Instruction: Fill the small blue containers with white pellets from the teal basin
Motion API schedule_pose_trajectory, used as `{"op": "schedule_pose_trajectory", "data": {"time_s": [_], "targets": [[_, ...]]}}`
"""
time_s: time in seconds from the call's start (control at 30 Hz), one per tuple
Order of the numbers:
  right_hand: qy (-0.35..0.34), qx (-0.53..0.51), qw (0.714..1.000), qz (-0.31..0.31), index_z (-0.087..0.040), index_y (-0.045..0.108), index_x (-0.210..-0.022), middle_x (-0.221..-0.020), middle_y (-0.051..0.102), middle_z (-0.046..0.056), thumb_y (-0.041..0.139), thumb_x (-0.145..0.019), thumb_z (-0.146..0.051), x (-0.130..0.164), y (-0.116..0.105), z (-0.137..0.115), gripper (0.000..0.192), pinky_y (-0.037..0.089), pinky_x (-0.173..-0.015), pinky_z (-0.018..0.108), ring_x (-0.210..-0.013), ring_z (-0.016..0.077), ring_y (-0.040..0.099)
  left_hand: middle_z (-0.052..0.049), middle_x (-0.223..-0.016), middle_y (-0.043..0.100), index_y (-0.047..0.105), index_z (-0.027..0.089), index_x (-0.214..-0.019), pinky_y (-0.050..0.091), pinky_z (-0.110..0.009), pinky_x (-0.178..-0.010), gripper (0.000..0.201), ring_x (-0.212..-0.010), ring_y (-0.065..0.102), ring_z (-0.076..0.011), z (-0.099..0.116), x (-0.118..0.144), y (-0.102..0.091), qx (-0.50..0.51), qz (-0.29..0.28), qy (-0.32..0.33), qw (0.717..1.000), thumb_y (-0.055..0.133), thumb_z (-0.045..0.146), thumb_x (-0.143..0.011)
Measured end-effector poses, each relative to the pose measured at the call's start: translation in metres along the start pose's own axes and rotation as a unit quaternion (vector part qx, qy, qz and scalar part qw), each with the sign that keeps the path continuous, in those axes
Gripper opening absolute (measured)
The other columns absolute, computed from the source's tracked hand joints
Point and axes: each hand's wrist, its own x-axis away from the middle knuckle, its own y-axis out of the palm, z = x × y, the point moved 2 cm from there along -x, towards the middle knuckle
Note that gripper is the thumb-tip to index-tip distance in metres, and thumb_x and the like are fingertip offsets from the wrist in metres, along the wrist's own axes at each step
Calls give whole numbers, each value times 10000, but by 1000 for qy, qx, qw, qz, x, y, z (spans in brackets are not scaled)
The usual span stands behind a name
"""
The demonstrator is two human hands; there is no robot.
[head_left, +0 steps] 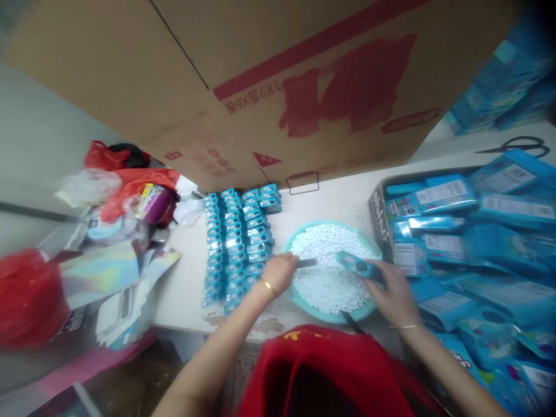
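Observation:
My left hand, with a gold bracelet at the wrist, is closed around a thin dark flat tool above the left side of a basin. Its kind is too blurred to name. A small blue carton with a dark round hole is gripped in my right hand, over the basin's right side. The light turquoise basin holds many small white pellets. Another dark strip sticks out over the basin's near rim. Left of the basin, several similar blue cartons stand in rows on the white table.
A large cardboard box stands behind the rows. On the right, a bin is heaped with flattened-looking blue cartons; black scissors lie beyond it. Plastic bags and holographic card pieces crowd the left.

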Motion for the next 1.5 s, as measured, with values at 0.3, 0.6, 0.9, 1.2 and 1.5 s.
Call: {"op": "schedule_pose_trajectory", "data": {"time_s": [0.3,0.6,0.9,1.2,1.5], "targets": [[107,-26,992,53,-199,570,-1105,-1027,635,91,632,-773,-479,1,-3,12,439,483,-857,436,-947,265,605,-103,-1195,580,520,186,-1143,433,-347,-973,259,-1119,537,-214,32,-64,106,160,-1,19,987,432,193,-899],[61,3,997,42,-196,552,-1139,-1040,631,110,586,-818,-343,-1,-8,5,355,483,-861,465,-986,280,579,-76,-1016,621,542,160,-1069,471,-306,-853,220,-916,577,-159,-9,-16,53,289,86,121,946,490,276,-888],[-59,33,998,-22,-180,534,-1175,-1066,630,119,491,-834,-187,-2,13,-22,344,483,-868,474,-1013,282,555,-72,-966,617,554,169,-1027,486,-297,-767,179,-885,594,-181,25,12,-42,44,48,180,982,450,226,-893],[-70,18,997,-35,-175,533,-1163,-1063,630,121,494,-840,-191,2,16,-22,326,486,-865,461,-1005,275,557,-101,-889,594,567,137,-919,492,-315,-655,180,-818,584,-217,80,29,-73,-155,35,155,975,389,130,-896],[55,-3,998,43,-203,550,-1145,-1049,631,103,585,-837,-343,1,-7,-1,340,487,-866,437,-994,266,581,-94,-1001,605,552,150,-964,469,-344,-839,149,-953,578,-210,-17,-28,56,72,-10,10,997,455,129,-854]]}}
